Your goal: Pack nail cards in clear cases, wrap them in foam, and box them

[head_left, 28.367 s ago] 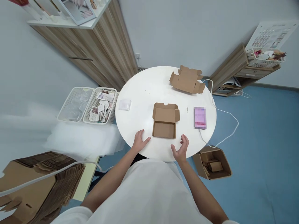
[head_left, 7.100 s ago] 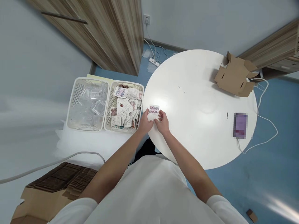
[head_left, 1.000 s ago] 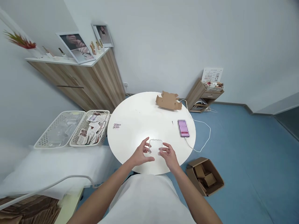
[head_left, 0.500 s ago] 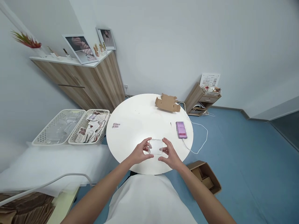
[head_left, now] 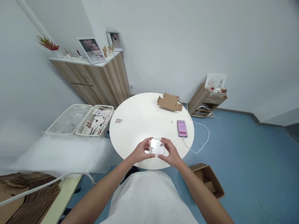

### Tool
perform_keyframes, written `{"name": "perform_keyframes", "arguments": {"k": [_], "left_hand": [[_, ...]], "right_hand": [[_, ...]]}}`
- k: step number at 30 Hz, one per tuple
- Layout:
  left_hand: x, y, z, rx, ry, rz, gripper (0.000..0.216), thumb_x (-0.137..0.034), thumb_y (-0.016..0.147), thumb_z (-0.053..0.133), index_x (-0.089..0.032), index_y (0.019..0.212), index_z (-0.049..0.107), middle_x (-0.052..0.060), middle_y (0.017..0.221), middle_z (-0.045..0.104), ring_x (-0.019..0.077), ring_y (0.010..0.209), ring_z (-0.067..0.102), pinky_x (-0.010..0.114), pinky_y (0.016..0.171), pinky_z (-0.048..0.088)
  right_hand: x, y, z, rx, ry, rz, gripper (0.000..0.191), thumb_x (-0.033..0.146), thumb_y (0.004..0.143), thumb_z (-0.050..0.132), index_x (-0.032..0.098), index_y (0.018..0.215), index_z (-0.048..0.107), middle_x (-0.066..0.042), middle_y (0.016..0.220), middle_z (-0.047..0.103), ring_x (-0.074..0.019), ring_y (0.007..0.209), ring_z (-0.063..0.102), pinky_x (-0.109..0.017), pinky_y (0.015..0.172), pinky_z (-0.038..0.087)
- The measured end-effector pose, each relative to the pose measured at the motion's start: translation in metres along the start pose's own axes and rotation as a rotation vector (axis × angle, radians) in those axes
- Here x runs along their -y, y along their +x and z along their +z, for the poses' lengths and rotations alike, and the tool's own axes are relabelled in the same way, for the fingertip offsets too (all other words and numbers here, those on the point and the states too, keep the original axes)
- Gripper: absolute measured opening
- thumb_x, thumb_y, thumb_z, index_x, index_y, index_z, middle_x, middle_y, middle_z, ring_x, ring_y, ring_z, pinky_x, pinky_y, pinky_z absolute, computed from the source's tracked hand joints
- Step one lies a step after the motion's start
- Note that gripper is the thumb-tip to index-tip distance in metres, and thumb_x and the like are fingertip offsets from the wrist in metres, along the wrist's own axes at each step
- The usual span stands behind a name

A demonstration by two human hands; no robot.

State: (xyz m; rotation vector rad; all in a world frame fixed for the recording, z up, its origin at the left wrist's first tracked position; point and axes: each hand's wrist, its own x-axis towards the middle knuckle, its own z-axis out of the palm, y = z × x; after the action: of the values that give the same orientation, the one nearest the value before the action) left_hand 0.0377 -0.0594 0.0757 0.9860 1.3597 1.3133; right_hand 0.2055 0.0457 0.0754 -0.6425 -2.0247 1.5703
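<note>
Between both hands I hold a small clear plastic box (head_left: 156, 146) above the near part of the round white table (head_left: 133, 109). My left hand (head_left: 143, 151) grips its left side, fingers curled behind and thumb at the lower edge. On the opposite side my right hand (head_left: 172, 153) pinches it the same way. Light glares off the box's flat face, and I cannot tell whether anything is inside. A small printed sheet (head_left: 118, 121) lies at the table's left. An unfolded brown cardboard box (head_left: 170, 102) rests at the far edge.
A purple-screened phone (head_left: 182, 128) with a white cable lies on the table's right. Left of the table stand two white baskets, one with clear plastic boxes (head_left: 67, 121), one with printed cards (head_left: 97, 124). An open carton (head_left: 209, 180) is on the floor at right.
The clear box has tilted and now reflects light brightly. My right hand's fingers have closed in further over its right side. The camera view has turned slightly left.
</note>
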Motion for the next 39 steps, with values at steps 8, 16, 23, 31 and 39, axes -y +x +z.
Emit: {"name": "perform_keyframes", "arguments": {"k": [8,16,23,31,39], "left_hand": [[-0.009,0.004,0.012,-0.022,-0.113,-0.011,0.078,-0.024,0.049,0.078,-0.022,0.12,0.045,0.005,0.092,0.057,0.0163,0.081,0.057,0.031,0.074,0.045],[-0.011,0.005,0.013,-0.004,-0.1,0.03,0.074,-0.021,0.052,0.077,-0.023,0.119,0.045,0.003,0.088,0.054,0.0142,0.077,0.055,0.031,0.073,0.045],[-0.01,0.002,0.015,0.027,-0.141,-0.013,0.074,-0.021,0.057,0.074,-0.025,0.123,0.041,0.003,0.09,0.053,0.0125,0.075,0.055,0.029,0.07,0.045],[0.011,-0.003,0.008,-0.029,-0.182,-0.094,0.068,-0.024,0.068,0.065,-0.028,0.129,0.034,0.002,0.089,0.053,0.0094,0.069,0.055,0.031,0.071,0.045],[0.026,-0.003,0.007,-0.119,-0.096,-0.154,0.045,-0.026,0.064,0.067,-0.019,0.106,0.055,0.003,0.085,0.057,0.008,0.064,0.054,0.028,0.069,0.045]], "right_hand": [[0.001,0.005,-0.007,-0.033,0.171,-0.017,0.061,0.026,0.049,0.076,0.027,0.106,0.054,-0.007,0.116,0.045,-0.0217,0.107,0.048,-0.037,0.091,0.041],[0.005,0.006,-0.009,-0.06,0.268,-0.008,0.056,0.027,0.048,0.077,0.025,0.1,0.056,-0.007,0.111,0.047,-0.0215,0.104,0.05,-0.036,0.088,0.041],[0.01,0.008,-0.013,-0.023,0.257,0.005,0.049,0.029,0.054,0.074,0.025,0.099,0.054,-0.006,0.104,0.052,-0.0201,0.095,0.054,-0.035,0.083,0.044],[0.004,0.016,-0.016,-0.009,0.349,0.289,0.045,0.045,0.063,0.067,0.023,0.099,0.053,-0.005,0.095,0.06,-0.0196,0.088,0.058,-0.032,0.075,0.045],[-0.005,0.03,-0.011,-0.113,0.364,0.453,0.038,0.051,0.071,0.056,0.024,0.098,0.057,-0.003,0.102,0.053,-0.0136,0.073,0.061,-0.034,0.076,0.047]]}}
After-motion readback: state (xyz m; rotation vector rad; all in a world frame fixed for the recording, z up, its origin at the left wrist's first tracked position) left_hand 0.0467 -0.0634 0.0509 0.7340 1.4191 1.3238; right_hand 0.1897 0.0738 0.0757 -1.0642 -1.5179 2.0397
